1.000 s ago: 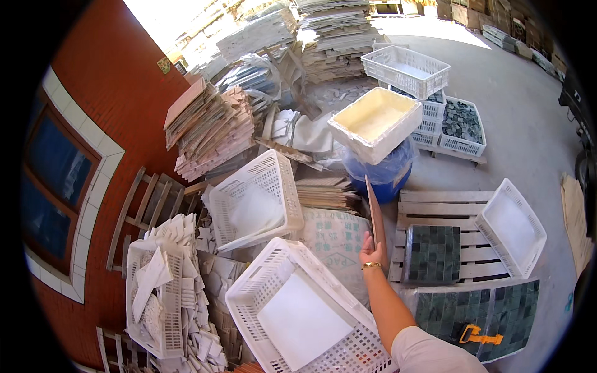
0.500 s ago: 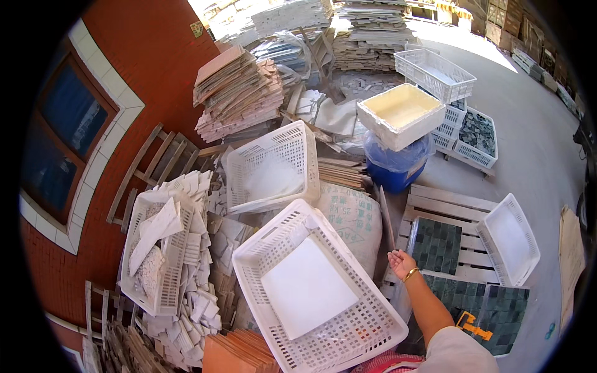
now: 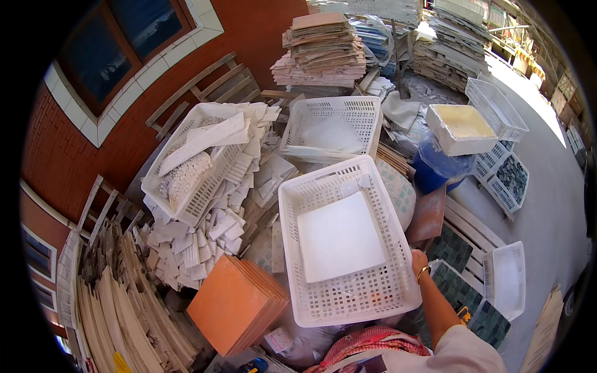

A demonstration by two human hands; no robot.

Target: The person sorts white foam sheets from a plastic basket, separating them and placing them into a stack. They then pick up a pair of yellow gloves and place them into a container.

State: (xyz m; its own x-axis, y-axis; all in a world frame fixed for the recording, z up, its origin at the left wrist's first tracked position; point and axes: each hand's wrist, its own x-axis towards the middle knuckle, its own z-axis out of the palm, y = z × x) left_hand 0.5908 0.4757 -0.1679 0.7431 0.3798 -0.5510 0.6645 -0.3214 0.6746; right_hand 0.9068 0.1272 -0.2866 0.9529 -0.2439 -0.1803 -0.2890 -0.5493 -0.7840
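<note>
My right hand (image 3: pixel 420 261) is beside the right rim of a white plastic basket (image 3: pixel 287 248), a gold bangle on its wrist. Its fingers are closed at the lower edge of a thin reddish-brown board (image 3: pixel 428 216), which leans with its broad face showing. The basket partly hides the fingertips. Inside the basket lies a stack of white square sheets (image 3: pixel 341 236), with a small crumpled clear piece at its top edge. Dark green mosaic tile sheets (image 3: pixel 451 248) lie on a slatted pallet right of the hand. My left hand does not show.
Orange square tiles (image 3: pixel 227 304) stand stacked at the near left. Behind are a crate of stone offcuts (image 3: pixel 186 199), another white basket (image 3: pixel 333 105), and a blue bucket (image 3: pixel 435 165) under a foam box (image 3: pixel 460 133). A white crate (image 3: pixel 505 280) stands tilted on the pallet's right.
The view has swung left and the scene has shifted right. The board, earlier seen edge-on, now shows its face. My right hand is now close against the basket's rim.
</note>
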